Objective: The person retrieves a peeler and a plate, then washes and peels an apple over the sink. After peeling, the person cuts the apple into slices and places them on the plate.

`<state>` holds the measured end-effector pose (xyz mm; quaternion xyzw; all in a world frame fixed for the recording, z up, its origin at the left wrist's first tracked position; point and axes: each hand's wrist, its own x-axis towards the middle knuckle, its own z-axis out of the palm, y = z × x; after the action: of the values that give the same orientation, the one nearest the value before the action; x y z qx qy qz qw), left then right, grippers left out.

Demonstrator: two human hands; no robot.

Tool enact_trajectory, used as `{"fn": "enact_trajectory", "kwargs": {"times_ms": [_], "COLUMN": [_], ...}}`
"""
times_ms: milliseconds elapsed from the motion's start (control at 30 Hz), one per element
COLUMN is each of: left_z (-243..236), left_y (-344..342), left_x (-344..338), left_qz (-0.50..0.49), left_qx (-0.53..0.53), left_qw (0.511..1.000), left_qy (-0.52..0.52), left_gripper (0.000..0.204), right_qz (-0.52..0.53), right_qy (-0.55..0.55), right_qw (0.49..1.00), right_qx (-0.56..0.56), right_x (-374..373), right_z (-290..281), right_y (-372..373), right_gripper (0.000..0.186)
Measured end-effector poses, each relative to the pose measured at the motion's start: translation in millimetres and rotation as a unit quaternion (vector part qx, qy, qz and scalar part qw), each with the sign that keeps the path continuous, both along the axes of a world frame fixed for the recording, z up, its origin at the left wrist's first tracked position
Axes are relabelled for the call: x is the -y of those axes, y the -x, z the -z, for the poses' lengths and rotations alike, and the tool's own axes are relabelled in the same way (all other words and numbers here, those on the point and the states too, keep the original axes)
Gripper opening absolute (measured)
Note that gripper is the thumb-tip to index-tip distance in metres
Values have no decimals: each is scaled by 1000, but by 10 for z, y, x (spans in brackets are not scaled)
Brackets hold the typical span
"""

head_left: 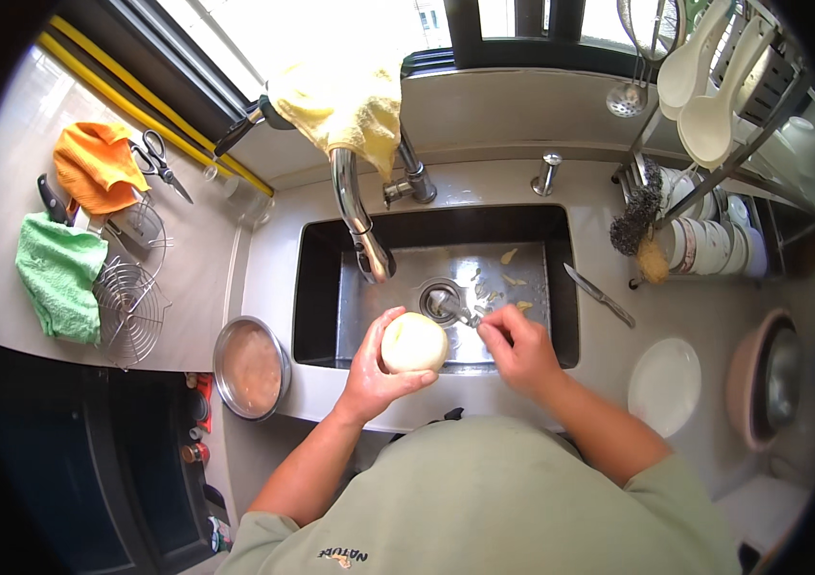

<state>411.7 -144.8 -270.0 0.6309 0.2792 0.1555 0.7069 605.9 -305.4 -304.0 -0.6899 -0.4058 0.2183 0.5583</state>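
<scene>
My left hand (376, 381) is wrapped round a pale, round, peeled-looking piece of produce (416, 340) over the front of the steel sink (373, 316). Just to its right, my right hand (525, 355) grips a small metal tool, apparently a peeler (465, 315), which points toward the drain. Several pale peel scraps (513, 282) lie on the sink floor. The curved tap (350, 206) hangs above the basin, with a yellow cloth (335, 105) draped over it. A small knife (597, 294) rests on the counter right of the sink.
Left: a steel bowl of pinkish liquid (250, 367), orange cloth (99, 168), green cloth (55, 273), scissors (164, 168), wire rack (127, 311). Right: dish rack with plates (711, 247), scrubbers (635, 216), hanging utensils (703, 129), white plate (664, 383), stacked pink and steel bowls (754, 379).
</scene>
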Motion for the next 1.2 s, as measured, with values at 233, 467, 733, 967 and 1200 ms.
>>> {"fn": "enact_trajectory", "kwargs": {"times_ms": [233, 467, 733, 967, 1200], "left_z": [53, 66, 67, 81, 220], "left_y": [21, 20, -16, 23, 45], "left_x": [-39, -68, -22, -86, 0], "left_qz": [40, 50, 49, 55, 5], "left_qx": [-4, -41, -86, -1, 116], "left_qw": [999, 989, 985, 998, 956], "left_qy": [-17, -132, -143, 21, 270], "left_gripper": [100, 112, 97, 114, 108], "right_qz": [-41, 19, -21, 36, -6], "right_qy": [-98, 23, -28, 72, 100], "right_qw": [973, 1000, 971, 974, 923], "right_qx": [205, -5, 235, -212, -372], "right_x": [-94, 1, -37, -35, -10], "right_z": [-206, -40, -61, 320, -205], "right_y": [105, -38, 143, -191, 43], "right_gripper": [8, 7, 12, 17, 14]}}
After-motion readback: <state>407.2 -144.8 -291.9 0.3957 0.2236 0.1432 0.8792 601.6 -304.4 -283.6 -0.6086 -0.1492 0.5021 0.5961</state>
